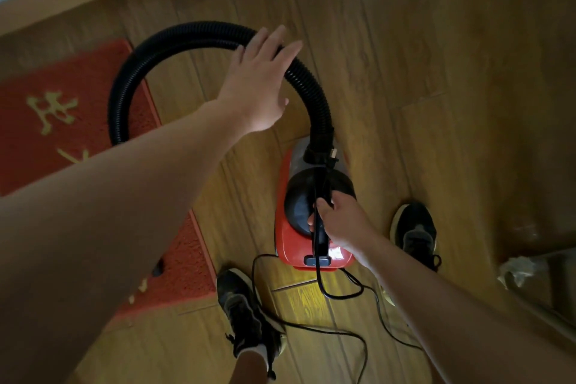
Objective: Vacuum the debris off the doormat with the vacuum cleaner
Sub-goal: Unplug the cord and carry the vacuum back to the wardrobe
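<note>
Vacuum cleaner (288,246): right hand (339,221) grips its handle, likely steadying it.
Hose (199,32): left hand (258,81) spread wide over it, reaching.
Doormat (62,109): left of both hands.

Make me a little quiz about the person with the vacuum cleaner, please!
1. True or false: the left hand is curled tightly round the black hose.
2. Pick one: what does the right hand grip? A) a shoe B) the black handle on top of the vacuum cleaner C) the mat
3. Fill the gap: the red doormat lies to the ____ of the vacuum cleaner.

Key
1. False: its fingers are straight, spread over the hose.
2. B
3. left
</note>
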The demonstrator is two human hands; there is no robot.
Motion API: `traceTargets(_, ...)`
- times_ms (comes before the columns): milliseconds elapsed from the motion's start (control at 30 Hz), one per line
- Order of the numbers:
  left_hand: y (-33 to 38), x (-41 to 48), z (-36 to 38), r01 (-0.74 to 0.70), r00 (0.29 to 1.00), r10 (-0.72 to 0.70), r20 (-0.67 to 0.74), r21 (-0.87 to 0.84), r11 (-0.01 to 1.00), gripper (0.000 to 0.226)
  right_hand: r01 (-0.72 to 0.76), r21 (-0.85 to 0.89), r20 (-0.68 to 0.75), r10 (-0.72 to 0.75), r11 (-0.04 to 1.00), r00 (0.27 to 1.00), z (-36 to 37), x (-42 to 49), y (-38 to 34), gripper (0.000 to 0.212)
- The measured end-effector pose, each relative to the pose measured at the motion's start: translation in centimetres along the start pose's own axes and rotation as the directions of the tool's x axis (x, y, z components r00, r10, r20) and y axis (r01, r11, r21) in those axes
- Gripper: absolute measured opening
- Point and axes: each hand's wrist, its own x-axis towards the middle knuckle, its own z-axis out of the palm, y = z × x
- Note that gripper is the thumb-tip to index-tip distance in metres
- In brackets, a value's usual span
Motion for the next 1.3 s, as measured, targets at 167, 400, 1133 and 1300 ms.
traceTargets(167, -2.2, 2.0, 0.2, 0.015, 0.998, -0.022, 0.061, 0.105, 0.994, 0.085, 0.016, -0.014, 0.008, -0.016, 1.0, 1.0, -0.2, 0.2, 0.2, 0.018)
traceTargets(400, -2.8, 1.1, 0.0, 0.074, 0.997, -0.069, -0.033, 0.205, 0.976, 0.055, 0.027, 0.009, 0.008, -0.027, 1.0, 1.0, -0.2, 0.1, 0.4, 0.019)
traceTargets(1133, -5.3, -13.5, 0.9, 0.435, 0.882, -0.467, -0.061, -0.273, 0.858, 0.037, 0.069, -0.004, -0.151, -0.069, 0.998, 0.986, 2.4, -2.4, 0.6, 0.025)
traceTargets(1300, -4.9, -16.5, 0.7, 0.486, 0.858, -0.514, 0.02, -0.361, 0.796, 0.064, 0.101, -0.046, -0.193, -0.108, 0.994, 0.975, 3.2, -3.6, 0.7, 0.025)
